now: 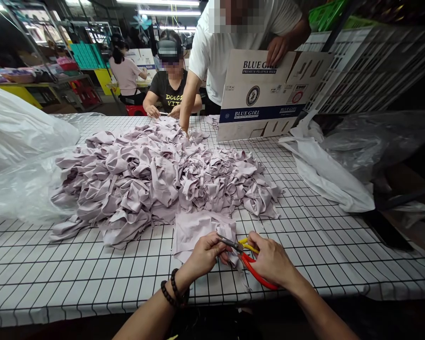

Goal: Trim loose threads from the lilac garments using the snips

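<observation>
My right hand (272,259) is closed round the handles of a pair of scissors (250,265), one handle red and the other yellow. The blades point left and reach my left hand (208,252), which wears dark beads at the wrist. Its fingers pinch a piece of pale lilac fabric (194,227) close to the blade tips; the exact edge held is partly hidden. Under and beyond both hands the piece lies flat on the gridded tablecloth (134,278). Just past it rises a large heap of lilac fabric pieces (127,174).
Across the table a person in white (205,56) reaches into the heap and steadies a cardboard box (262,94). Another person (170,87) sits behind the heap. Clear plastic bags (24,141) lie left, a white bag (326,165) right, near a dark phone (387,230).
</observation>
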Demonstrator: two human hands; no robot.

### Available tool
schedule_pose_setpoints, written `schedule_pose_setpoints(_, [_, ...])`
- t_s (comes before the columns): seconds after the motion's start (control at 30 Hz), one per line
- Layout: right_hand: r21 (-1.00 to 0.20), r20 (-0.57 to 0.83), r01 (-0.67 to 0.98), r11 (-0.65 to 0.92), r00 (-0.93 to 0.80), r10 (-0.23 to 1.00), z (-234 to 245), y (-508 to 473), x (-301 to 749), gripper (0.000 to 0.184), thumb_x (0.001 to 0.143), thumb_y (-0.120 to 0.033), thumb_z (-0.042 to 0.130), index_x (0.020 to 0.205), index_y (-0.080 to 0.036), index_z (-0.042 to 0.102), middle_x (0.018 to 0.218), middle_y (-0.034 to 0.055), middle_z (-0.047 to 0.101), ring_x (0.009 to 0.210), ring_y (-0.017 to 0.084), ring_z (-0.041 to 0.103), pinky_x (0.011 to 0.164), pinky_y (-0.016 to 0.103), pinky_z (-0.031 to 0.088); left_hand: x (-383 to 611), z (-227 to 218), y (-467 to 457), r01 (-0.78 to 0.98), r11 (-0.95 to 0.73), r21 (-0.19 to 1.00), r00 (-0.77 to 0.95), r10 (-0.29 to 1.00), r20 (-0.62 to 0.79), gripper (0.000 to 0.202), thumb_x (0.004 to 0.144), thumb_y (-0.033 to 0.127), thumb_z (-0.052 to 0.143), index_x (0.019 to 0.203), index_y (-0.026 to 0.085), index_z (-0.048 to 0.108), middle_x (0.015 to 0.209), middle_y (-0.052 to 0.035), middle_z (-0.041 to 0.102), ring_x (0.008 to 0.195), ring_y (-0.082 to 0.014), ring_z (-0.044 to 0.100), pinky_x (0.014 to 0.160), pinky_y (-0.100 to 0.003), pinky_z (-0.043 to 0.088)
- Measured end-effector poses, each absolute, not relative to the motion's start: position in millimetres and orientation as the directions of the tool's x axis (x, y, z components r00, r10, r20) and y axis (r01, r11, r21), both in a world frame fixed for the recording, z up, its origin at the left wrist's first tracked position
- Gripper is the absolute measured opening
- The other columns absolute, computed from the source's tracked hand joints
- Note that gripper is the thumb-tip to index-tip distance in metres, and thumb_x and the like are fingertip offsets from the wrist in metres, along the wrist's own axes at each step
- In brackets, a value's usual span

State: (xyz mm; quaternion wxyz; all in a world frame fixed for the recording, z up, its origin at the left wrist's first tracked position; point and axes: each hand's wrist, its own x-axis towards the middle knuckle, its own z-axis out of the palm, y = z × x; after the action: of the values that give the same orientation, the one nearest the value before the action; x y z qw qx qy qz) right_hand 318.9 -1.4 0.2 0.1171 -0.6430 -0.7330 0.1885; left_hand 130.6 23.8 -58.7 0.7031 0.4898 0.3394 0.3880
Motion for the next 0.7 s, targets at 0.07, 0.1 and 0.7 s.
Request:
schedule_pose_setpoints(0.07, [-0.414, -0.053, 0.903, 0.115, -0.150, 0.987, -0.9, -1.5, 319.7, 0.034, 0.067, -0.036, 0.059, 0.067, -0.025, 0.027, 0.054, -0.0079, 0.038, 0.048, 0.012, 0.033, 0.050, 0.024, 0.024, 130.5, -59.3, 23.7, -0.214, 0.226, 0.950, 0.472, 0.876, -0.102, 0.041, 0.076, 0.054, 0.066, 0.074, 0.013, 0.066, 0.063, 0.0008, 0.057, 0.052, -0.0113, 0.058, 0.054, -0.024, 0.049])
schedule_pose_setpoints(0.1, [-0.407, -0.046, 0.905, 0.122, -0.154, 0.987, -1.5, -1.5, 320.1, 0.034, 0.067, -0.036, 0.058, 0.067, -0.025, 0.026, 0.054, -0.0080, 0.038, 0.048, 0.012, 0.033, 0.050, 0.024, 0.025, 130.4, -59.6, 23.6, -0.215, 0.230, 0.949, 0.473, 0.875, -0.104, 0.041, 0.076, 0.054, 0.066, 0.074, 0.013, 0.066, 0.063, 0.0007, 0.057, 0.052, -0.0115, 0.058, 0.054, -0.024, 0.049])
schedule_pose_setpoints(0.7, [-0.478, -0.024, 0.869, 0.125, -0.155, 0.988, -17.2, -1.2, 322.8, 0.036, 0.064, -0.034, 0.061, 0.064, -0.025, 0.025, 0.051, -0.0087, 0.034, 0.045, 0.011, 0.034, 0.048, 0.024, 0.023, 129.4, -57.5, 22.9, -0.184, 0.271, 0.945, 0.491, 0.858, -0.151, 0.044, 0.074, 0.057, 0.066, 0.073, 0.013, 0.064, 0.059, 0.0002, 0.058, 0.051, -0.0121, 0.057, 0.055, -0.025, 0.047])
